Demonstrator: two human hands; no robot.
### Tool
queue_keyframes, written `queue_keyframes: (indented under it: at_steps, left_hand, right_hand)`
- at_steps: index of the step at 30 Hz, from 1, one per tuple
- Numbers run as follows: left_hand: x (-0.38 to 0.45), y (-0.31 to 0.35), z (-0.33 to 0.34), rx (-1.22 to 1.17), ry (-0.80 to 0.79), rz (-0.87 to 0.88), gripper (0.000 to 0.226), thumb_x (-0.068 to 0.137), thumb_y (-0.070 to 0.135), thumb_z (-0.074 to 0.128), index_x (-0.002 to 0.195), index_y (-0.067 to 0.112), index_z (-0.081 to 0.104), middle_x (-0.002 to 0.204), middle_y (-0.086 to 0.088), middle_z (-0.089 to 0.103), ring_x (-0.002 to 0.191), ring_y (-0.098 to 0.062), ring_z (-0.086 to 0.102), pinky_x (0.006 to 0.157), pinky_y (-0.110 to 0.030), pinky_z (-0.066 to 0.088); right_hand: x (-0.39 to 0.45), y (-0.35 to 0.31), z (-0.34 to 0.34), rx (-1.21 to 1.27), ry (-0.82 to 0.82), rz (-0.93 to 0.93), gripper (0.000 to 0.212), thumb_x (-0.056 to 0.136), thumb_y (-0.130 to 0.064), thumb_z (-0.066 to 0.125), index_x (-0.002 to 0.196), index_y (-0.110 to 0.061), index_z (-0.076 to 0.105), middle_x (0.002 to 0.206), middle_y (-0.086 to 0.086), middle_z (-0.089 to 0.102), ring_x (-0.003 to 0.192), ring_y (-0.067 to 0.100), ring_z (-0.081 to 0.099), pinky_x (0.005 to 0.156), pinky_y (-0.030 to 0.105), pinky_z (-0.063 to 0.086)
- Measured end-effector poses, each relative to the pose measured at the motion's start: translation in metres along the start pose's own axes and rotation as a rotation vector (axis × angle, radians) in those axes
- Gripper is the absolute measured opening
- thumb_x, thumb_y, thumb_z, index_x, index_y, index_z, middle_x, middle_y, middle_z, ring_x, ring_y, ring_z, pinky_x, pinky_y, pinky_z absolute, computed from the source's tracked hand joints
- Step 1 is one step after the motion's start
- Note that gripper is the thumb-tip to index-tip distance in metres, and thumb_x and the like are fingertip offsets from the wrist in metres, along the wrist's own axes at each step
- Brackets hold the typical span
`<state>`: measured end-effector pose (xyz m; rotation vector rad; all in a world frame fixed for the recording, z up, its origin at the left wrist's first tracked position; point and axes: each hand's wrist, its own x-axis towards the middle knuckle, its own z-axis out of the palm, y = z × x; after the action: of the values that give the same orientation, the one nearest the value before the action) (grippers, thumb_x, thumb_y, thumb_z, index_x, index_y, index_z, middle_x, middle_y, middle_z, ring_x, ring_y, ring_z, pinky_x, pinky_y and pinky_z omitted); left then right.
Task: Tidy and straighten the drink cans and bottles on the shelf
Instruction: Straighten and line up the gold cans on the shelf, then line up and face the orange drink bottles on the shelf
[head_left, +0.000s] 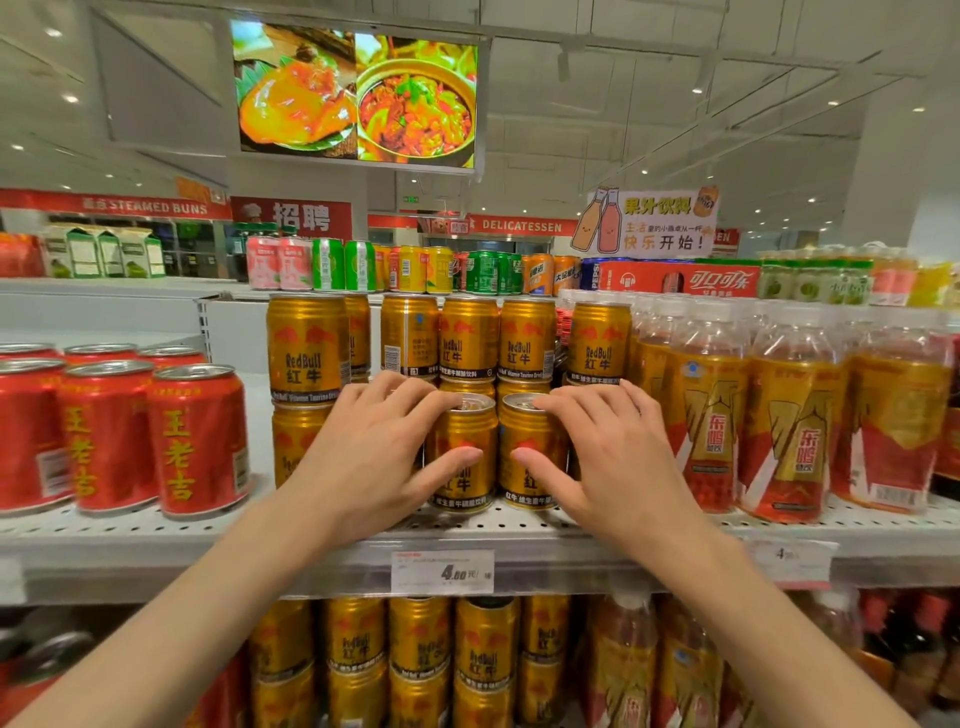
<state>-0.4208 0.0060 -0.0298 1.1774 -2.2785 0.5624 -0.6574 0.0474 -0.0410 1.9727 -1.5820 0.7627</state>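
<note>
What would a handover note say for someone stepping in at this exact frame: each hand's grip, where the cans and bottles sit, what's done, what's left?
Left hand: grip around the left front gold can, thumb on its face, fingers over the top.
Right hand: same grip on the right front gold can.
Both cans stand upright, side by side, at the shelf edge, in front of the stacked gold cans.
Red cans at left and bottles at right stand upright in rows.
Left: square up the two held cans; one upper can faces label backward.

left hand (379, 447), right hand (608, 447), fingers curled, gripping
</note>
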Motion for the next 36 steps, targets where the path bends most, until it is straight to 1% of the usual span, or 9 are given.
queue_keyframes:
  at_steps: [9, 13, 17, 19, 22, 25, 27, 32, 36]
  left_hand:
    - [-0.006, 0.002, 0.002, -0.111, 0.06, -0.014, 0.069, 0.092, 0.076, 0.026, 0.142, 0.033, 0.047, 0.139, 0.009, 0.051, 0.133, -0.013, 0.039, 0.114, -0.04, 0.032]
    - [-0.025, 0.005, 0.002, -0.25, 0.193, -0.006, 0.06, 0.095, 0.065, 0.039, 0.143, 0.029, 0.049, 0.143, 0.009, 0.05, 0.137, -0.011, 0.039, 0.117, -0.04, 0.032]
    - [-0.052, 0.013, 0.005, -0.422, 0.314, -0.015, 0.055, 0.095, 0.05, 0.054, 0.141, 0.02, 0.053, 0.144, 0.005, 0.05, 0.137, -0.01, 0.042, 0.115, -0.032, 0.035]
    - [-0.065, 0.018, 0.008, -0.497, 0.327, -0.043, 0.054, 0.094, 0.044, 0.058, 0.142, 0.019, 0.053, 0.145, 0.006, 0.049, 0.139, -0.009, 0.04, 0.116, -0.024, 0.032]
    - [-0.086, 0.027, 0.014, -0.655, 0.327, -0.078, 0.049, 0.093, 0.037, 0.062, 0.139, 0.021, 0.054, 0.137, 0.01, 0.055, 0.131, -0.007, 0.05, 0.109, -0.022, 0.04]
    - [-0.113, 0.039, 0.028, -0.855, 0.276, -0.141, 0.043, 0.092, 0.035, 0.064, 0.133, 0.026, 0.056, 0.12, 0.019, 0.063, 0.112, -0.007, 0.062, 0.093, -0.015, 0.046]
    - [-0.132, 0.046, 0.044, -0.98, 0.231, -0.243, 0.038, 0.093, 0.039, 0.066, 0.129, 0.034, 0.058, 0.112, 0.02, 0.067, 0.106, -0.007, 0.065, 0.088, -0.014, 0.048]
    - [-0.16, 0.068, 0.083, -1.156, 0.08, -0.459, 0.04, 0.084, 0.041, 0.065, 0.124, 0.04, 0.058, 0.104, 0.018, 0.069, 0.097, -0.009, 0.067, 0.081, -0.025, 0.055]
    - [-0.164, 0.094, 0.095, -1.208, -0.008, -0.541, 0.038, 0.084, 0.041, 0.064, 0.122, 0.04, 0.059, 0.103, 0.015, 0.069, 0.097, -0.009, 0.066, 0.082, -0.024, 0.054]
  right_hand:
    - [-0.004, 0.004, -0.001, 0.174, 0.056, -0.01, 0.059, 0.092, -0.062, 0.046, 0.135, -0.023, 0.059, 0.137, -0.005, 0.061, 0.134, 0.017, 0.05, 0.121, 0.051, 0.027]
    - [-0.025, 0.002, -0.01, 0.279, 0.108, 0.072, 0.055, 0.095, -0.048, 0.057, 0.143, -0.022, 0.051, 0.152, -0.002, 0.048, 0.145, 0.014, 0.037, 0.122, 0.041, 0.027]
    - [-0.061, -0.011, -0.01, 0.373, 0.144, 0.186, 0.053, 0.093, -0.041, 0.062, 0.143, -0.026, 0.051, 0.16, -0.01, 0.033, 0.149, -0.003, 0.02, 0.118, 0.019, 0.013]
    - [-0.077, -0.017, -0.009, 0.423, 0.15, 0.251, 0.052, 0.093, -0.041, 0.063, 0.142, -0.028, 0.053, 0.16, -0.014, 0.034, 0.147, -0.006, 0.024, 0.117, 0.023, 0.02]
    - [-0.099, -0.027, -0.009, 0.513, 0.129, 0.338, 0.043, 0.092, -0.04, 0.063, 0.134, -0.033, 0.057, 0.142, -0.019, 0.053, 0.132, -0.004, 0.047, 0.109, 0.025, 0.038]
    - [-0.131, -0.039, -0.002, 0.706, 0.087, 0.517, 0.029, 0.092, -0.031, 0.068, 0.12, -0.036, 0.063, 0.106, -0.022, 0.07, 0.1, -0.004, 0.065, 0.083, 0.014, 0.05]
    - [-0.156, -0.046, 0.01, 0.839, -0.013, 0.652, 0.024, 0.093, -0.024, 0.068, 0.116, -0.032, 0.066, 0.094, -0.019, 0.072, 0.085, 0.002, 0.069, 0.073, 0.013, 0.053]
    - [-0.206, -0.031, 0.034, 0.869, -0.176, 0.868, 0.019, 0.094, -0.022, 0.069, 0.111, -0.03, 0.068, 0.086, -0.009, 0.074, 0.082, 0.015, 0.071, 0.079, 0.034, 0.06]
    - [-0.22, -0.005, 0.033, 0.879, -0.199, 0.917, 0.019, 0.093, -0.026, 0.069, 0.112, -0.031, 0.067, 0.086, -0.005, 0.076, 0.082, 0.01, 0.071, 0.085, 0.035, 0.059]
